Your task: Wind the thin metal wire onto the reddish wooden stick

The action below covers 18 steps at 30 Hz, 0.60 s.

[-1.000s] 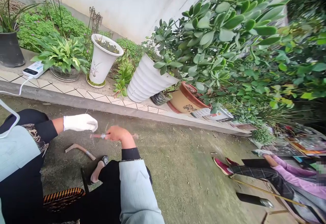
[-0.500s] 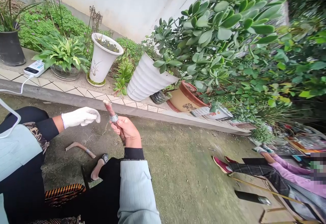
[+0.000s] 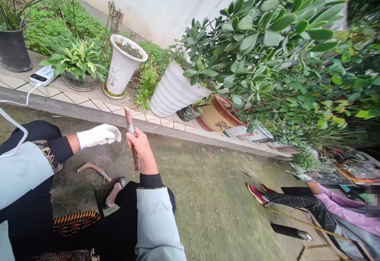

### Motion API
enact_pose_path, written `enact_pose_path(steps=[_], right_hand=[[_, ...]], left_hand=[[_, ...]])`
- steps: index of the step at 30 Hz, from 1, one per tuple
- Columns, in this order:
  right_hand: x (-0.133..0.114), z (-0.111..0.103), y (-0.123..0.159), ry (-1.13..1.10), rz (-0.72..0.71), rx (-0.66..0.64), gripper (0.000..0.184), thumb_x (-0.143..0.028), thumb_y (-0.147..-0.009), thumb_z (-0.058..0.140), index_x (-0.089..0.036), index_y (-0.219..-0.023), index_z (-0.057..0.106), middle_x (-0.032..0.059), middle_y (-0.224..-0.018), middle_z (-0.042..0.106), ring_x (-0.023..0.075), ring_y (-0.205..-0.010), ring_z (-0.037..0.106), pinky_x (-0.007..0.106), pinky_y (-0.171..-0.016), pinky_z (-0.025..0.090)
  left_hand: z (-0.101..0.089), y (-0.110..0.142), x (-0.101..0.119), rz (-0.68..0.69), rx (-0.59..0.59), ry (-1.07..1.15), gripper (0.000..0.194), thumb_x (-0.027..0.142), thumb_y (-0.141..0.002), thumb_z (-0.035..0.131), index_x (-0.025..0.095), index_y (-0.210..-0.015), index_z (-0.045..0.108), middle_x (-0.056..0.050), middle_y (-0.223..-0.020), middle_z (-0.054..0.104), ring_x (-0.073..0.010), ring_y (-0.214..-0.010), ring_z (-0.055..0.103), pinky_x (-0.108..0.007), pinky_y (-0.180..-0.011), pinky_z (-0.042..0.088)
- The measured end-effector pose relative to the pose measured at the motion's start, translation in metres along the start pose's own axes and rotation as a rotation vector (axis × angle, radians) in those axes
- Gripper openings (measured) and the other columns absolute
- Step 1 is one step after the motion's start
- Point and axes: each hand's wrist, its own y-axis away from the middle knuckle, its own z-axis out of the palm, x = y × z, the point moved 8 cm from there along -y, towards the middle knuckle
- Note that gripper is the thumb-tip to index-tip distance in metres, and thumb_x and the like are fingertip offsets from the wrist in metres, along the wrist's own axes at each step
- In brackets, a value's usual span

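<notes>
My right hand [image 3: 141,148], bare, is wrapped round a short brown stick [image 3: 135,156], which stands nearly upright with a pale, rough upper end. Just above my fingers, a band of thin grey wire [image 3: 130,129] is wound round the stick. To its left, my left hand [image 3: 101,135], in a white glove, has curled fingers pinched on a fine strand of that wire, which shows only faintly. On the ground below lies a bent brown stick [image 3: 93,170] with a similar wrapping, and loose thin wire [image 3: 103,160] coils beside it.
Potted plants line a tiled ledge [image 3: 89,103], including a white pot [image 3: 123,69] and a ribbed white pot [image 3: 178,90]. A white power bank [image 3: 44,75] with a cable sits there. A woven basket [image 3: 75,219] is by my legs. Another person [image 3: 329,201] sits at right.
My right hand has turned the stick more upright and shifted it slightly left and up. My gloved left hand has moved a little to the right. The view has shifted slightly.
</notes>
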Motion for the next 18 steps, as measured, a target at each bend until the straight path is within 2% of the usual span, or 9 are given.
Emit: enact_pose_path(steps=[3,7,9,12,15,18], right_hand=[[0.000,-0.004,-0.002,0.139,0.017,0.123,0.021,-0.034,-0.068,0.064,-0.018,-0.076,0.054,-0.0067,-0.054,0.047,0.0072,-0.046,0.040,0.021,-0.047,0.034],[0.003,-0.005,-0.003,0.318,0.071,0.163,0.022,-0.036,-0.067,0.063,-0.018,-0.078,0.055,-0.0068,-0.054,0.050,0.0089,-0.048,0.046,0.021,-0.049,0.037],[0.006,-0.006,-0.004,0.348,0.088,0.188,0.025,-0.037,-0.067,0.063,-0.019,-0.082,0.057,-0.0073,-0.053,0.050,0.0090,-0.047,0.045,0.021,-0.048,0.037],[0.011,-0.007,-0.004,0.331,0.126,0.244,0.020,-0.034,-0.067,0.061,-0.018,-0.080,0.058,-0.0066,-0.051,0.051,0.0091,-0.045,0.046,0.021,-0.047,0.038],[0.014,-0.004,-0.002,0.301,0.146,0.247,0.014,-0.030,-0.065,0.059,-0.018,-0.072,0.056,-0.0058,-0.048,0.051,0.0088,-0.041,0.045,0.021,-0.044,0.037],[0.011,0.003,0.000,0.285,0.119,0.197,0.014,-0.030,-0.066,0.059,-0.017,-0.070,0.056,-0.0064,-0.045,0.048,0.0079,-0.038,0.042,0.021,-0.042,0.034]], left_hand=[[-0.001,-0.002,-0.005,-0.018,0.004,-0.058,0.019,0.019,-0.073,0.052,0.010,-0.085,0.063,0.001,-0.059,0.050,-0.0058,-0.043,0.032,-0.017,-0.037,0.019],[0.003,-0.003,-0.006,-0.007,-0.013,-0.092,0.019,0.013,-0.069,0.049,0.007,-0.081,0.062,0.001,-0.059,0.051,-0.0061,-0.046,0.036,-0.017,-0.038,0.021],[0.005,-0.003,-0.006,-0.013,-0.002,-0.116,0.020,0.012,-0.069,0.049,0.007,-0.082,0.062,0.002,-0.056,0.050,-0.0065,-0.047,0.036,-0.017,-0.039,0.022],[0.005,-0.002,-0.009,-0.037,0.022,-0.129,0.025,0.013,-0.072,0.050,0.009,-0.094,0.063,0.004,-0.055,0.050,-0.0060,-0.042,0.036,-0.017,-0.038,0.023],[0.008,-0.002,-0.011,-0.015,0.011,-0.013,0.019,0.021,-0.079,0.054,0.010,-0.092,0.062,0.000,-0.062,0.058,-0.0073,-0.043,0.045,-0.018,-0.041,0.035],[0.012,-0.003,-0.013,0.004,-0.042,0.145,0.021,0.029,-0.081,0.059,0.008,-0.085,0.062,-0.006,-0.067,0.063,-0.0128,-0.052,0.058,-0.023,-0.050,0.046]])
